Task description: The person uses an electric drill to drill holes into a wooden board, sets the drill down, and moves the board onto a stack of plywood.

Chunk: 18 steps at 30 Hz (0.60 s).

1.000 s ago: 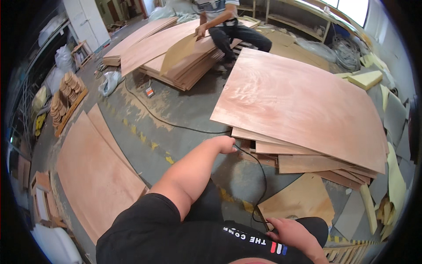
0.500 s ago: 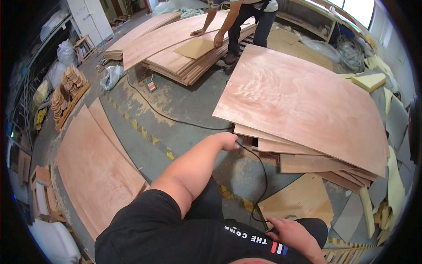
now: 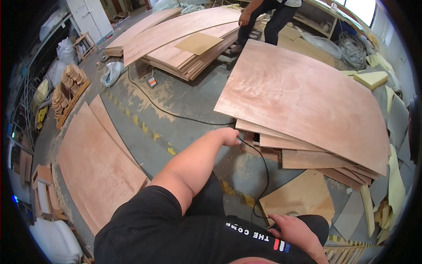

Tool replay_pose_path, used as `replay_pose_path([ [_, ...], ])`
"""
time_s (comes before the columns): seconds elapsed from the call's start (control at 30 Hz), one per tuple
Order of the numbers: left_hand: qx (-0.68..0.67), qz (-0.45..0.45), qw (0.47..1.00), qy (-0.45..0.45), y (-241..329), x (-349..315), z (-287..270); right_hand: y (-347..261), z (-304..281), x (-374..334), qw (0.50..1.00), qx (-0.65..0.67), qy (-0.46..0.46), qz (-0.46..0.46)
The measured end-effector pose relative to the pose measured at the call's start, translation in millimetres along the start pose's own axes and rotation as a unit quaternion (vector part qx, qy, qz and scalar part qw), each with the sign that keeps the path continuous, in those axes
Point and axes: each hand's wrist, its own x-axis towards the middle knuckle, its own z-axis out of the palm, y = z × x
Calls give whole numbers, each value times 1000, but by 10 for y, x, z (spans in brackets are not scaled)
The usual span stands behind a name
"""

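Observation:
A black cable hangs in a loose loop between my two hands. Stretched out in front, my left hand is closed around it, beside the near left corner of a stack of plywood sheets. From there the cable runs away over the floor to the far left. My right hand lies low by my right thigh with its fingers curled, and the cable reaches its fingertips. What lies under that palm is hidden. A small rounded grey thing, too small to tell, shows just beyond its knuckles on a plywood piece.
Another plywood stack stands at the back, with a tan board on top. A person stands beside it. Large sheets lie on the left floor. Foam offcuts and scraps crowd the right wall. A plastic bag sits far left.
The person at the back has straightened up, drawn both hands off the tan board and moved slightly right. My hands have barely moved and keep their hold on the cable.

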Motion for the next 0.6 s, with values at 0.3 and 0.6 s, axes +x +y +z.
replay_pose_path([
  [0.3, 3, -60, 997, 55, 63, -106, -79, 5, 27, -13, 1000, 0, 13, -9],
  [0.6, -87, -179, 965, 170, -367, 107, -76, -11, 56, -28, 1000, -6, 20, -8],
])
